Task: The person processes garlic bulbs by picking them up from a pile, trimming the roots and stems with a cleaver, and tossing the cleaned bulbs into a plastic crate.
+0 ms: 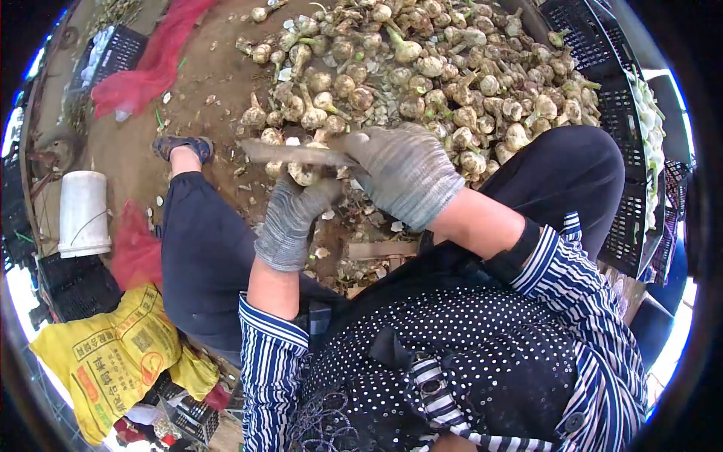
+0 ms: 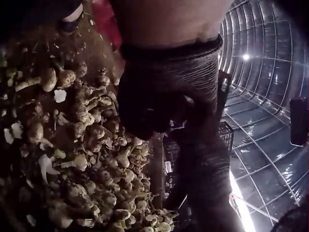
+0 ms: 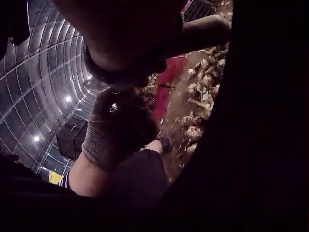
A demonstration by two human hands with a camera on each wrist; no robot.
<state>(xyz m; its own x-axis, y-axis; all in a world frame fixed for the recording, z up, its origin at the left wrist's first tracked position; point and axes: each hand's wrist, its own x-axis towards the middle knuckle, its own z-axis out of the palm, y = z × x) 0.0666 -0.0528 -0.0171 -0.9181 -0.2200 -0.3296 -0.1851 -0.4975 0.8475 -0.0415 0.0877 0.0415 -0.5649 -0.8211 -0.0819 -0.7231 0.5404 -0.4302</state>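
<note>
Grey-gloved left hand (image 1: 290,218) pinches garlic bulb (image 1: 303,174) at 12 o'clock of knees. Right hand (image 1: 403,172) clamps knife (image 1: 290,153), blade lying across bulb toward 9 o'clock. Advice: keep fingertips below blade, cut close to bulb.

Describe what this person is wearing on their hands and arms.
Both hands wear grey knitted work gloves with ribbed cuffs: the left hand and the right hand. The forearms are bare. Blue and white striped sleeves are pushed up near the elbows, and a black band circles the right arm just below its sleeve.
</note>
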